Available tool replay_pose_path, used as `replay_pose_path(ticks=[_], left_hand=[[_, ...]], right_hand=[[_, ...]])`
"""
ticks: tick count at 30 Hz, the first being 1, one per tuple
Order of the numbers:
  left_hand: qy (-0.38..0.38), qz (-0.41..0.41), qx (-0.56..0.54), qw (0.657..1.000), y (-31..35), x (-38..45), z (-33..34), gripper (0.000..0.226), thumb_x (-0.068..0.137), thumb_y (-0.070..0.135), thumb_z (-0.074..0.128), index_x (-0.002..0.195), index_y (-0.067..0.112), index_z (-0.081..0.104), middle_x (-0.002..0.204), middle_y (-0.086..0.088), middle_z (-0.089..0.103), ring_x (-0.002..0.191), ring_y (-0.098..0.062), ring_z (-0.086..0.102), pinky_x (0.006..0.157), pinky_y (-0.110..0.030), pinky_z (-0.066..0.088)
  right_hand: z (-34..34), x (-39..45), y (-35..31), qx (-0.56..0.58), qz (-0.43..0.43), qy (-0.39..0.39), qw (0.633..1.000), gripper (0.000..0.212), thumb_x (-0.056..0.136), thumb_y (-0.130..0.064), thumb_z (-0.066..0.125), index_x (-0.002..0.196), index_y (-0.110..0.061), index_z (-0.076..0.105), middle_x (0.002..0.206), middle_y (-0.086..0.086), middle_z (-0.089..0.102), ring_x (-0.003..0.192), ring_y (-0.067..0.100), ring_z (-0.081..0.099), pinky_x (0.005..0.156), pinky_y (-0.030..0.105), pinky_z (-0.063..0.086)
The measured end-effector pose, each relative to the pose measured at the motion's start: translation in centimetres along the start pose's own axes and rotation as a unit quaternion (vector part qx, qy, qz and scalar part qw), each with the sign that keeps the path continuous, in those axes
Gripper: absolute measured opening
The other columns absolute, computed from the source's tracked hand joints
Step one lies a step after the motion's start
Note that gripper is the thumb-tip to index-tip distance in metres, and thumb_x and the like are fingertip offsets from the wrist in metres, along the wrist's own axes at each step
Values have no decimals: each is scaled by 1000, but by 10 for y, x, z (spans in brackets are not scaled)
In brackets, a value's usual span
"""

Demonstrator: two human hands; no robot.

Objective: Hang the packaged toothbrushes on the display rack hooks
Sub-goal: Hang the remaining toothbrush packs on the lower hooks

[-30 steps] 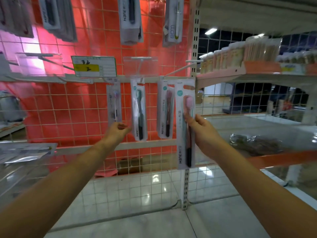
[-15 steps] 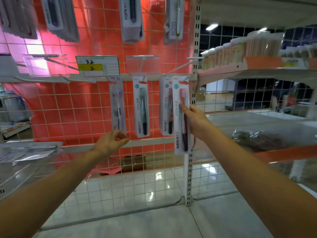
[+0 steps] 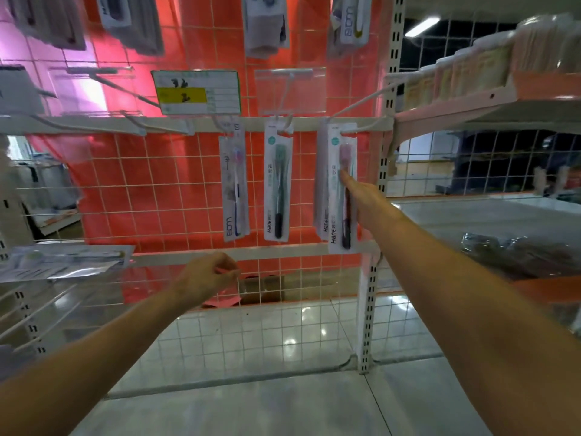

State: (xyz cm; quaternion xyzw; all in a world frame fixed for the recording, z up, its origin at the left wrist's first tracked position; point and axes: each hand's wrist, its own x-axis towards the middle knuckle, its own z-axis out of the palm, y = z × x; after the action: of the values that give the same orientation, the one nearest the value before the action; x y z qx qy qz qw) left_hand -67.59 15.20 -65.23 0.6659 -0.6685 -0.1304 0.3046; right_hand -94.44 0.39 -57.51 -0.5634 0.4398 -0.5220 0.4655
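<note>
From my head camera, the pink toothbrush pack (image 3: 342, 187) hangs upright on the rightmost hook (image 3: 361, 103) of the wire grid rack (image 3: 176, 190), long axis vertical, bristle end up and the dark handle end down, with the "Hane" lettering running up its lower edge. It is a narrow white card with a clear front, a teal dot near the top, and a second pack tucked just behind it. Half a second ago I held this pack lower and tilted in front of the rack post; now its top slot sits on the hook and it hangs straight. My right hand (image 3: 361, 196) lies against the pack's front with fingers stretched out, no longer wrapped round it. My left hand (image 3: 206, 276) has dropped lower, below the hanging packs, fingers loosely curled and holding nothing. To the left hang a green toothbrush pack (image 3: 278, 180) and a blue toothbrush pack (image 3: 234, 190), each on its own hook, under a price tag (image 3: 198, 92).
</note>
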Motion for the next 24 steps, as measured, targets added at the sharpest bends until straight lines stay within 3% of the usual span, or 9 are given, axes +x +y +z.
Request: replay_pose_path(ticks=[5,7,9,11,14,15,18,24], left_hand=[[1,-27,6,1000,4,-4,10,16,94,31,53,104,19,57,100,6,57,95,-12,54,79,-24,40],[-7,-27,2,1000,6,-5,12,12,94,29,54,102,20,56,99,6,57,97,-15,55,83,-26,42],[-16,-21,-1,1000,10,-7,11,15,94,28,54,105,18,58,100,5,57,99,-15,54,87,-28,43],[-12,-18,-7,1000,15,-9,9,19,94,27,54,108,16,60,104,2,60,99,-16,55,91,-31,43],[-6,-18,1,1000,23,-8,11,23,95,29,53,113,17,60,108,0,61,100,-17,55,94,-32,43],[-11,-13,16,1000,24,-6,14,25,95,29,52,115,17,59,111,0,61,100,-16,54,93,-31,43],[-38,-1,54,998,21,0,24,26,95,33,51,116,18,58,117,-1,61,104,-17,54,94,-32,44],[-92,-10,113,989,-1,9,55,17,94,36,53,105,26,62,112,1,63,102,-18,57,94,-39,47]], right_hand=[[7,-20,-9,-5,3,8,1000,75,75,-70,58,122,-11,59,119,9,63,111,28,58,102,46,43],[8,-31,-9,-14,10,35,999,70,73,-74,57,110,-15,61,110,9,65,102,28,61,95,45,47],[9,-39,1,4,3,82,997,65,78,-66,59,110,-10,57,104,7,64,91,21,63,79,37,53],[10,-53,18,-5,-12,139,990,52,86,-54,59,111,-9,52,96,1,60,75,11,57,61,23,46],[11,-71,52,-34,-1,183,983,39,91,-42,57,113,-10,50,108,4,61,91,21,59,81,35,51],[12,-79,60,-47,9,177,983,33,93,-37,55,112,-10,50,107,4,60,95,23,58,84,36,49],[19,-97,83,-184,4,86,979,21,98,-28,49,108,-10,52,97,2,56,90,20,58,73,27,43],[29,-116,119,-440,-107,-32,891,17,97,-19,48,99,-9,62,90,0,60,76,11,51,52,10,26]])
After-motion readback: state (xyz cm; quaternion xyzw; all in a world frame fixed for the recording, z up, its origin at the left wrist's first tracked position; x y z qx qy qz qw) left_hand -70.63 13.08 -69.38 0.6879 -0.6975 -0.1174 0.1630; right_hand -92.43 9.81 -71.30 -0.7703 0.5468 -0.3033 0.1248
